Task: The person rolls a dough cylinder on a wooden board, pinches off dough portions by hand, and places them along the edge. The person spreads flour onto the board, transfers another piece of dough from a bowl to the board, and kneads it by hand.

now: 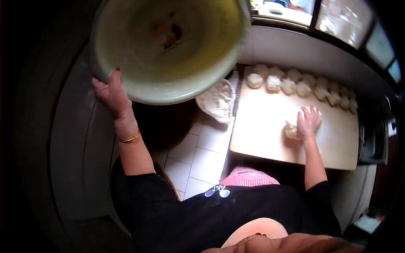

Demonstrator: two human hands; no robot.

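Observation:
A large pale green basin (pixel 168 90) fills the upper left, tilted so its inside shows, with dark and reddish bits at its middle. Its rim is gripped by my left hand (pixel 114 95), the fingers closed at the lower left edge. On the wooden board (pixel 261 126) at the right, my right hand (pixel 309 122) lies over a lump of dough (pixel 292 130) with its fingers spread across the top. Part of that dough is hidden under the palm. Several round dough balls (pixel 303 88) stand in rows along the board's far edge.
A bag of white flour (pixel 217 101) lies between the basin and the board. White tiles (pixel 206 147) show below it. Windows (pixel 346 21) run along the upper right, and a dark metal container (pixel 374 141) stands right of the board.

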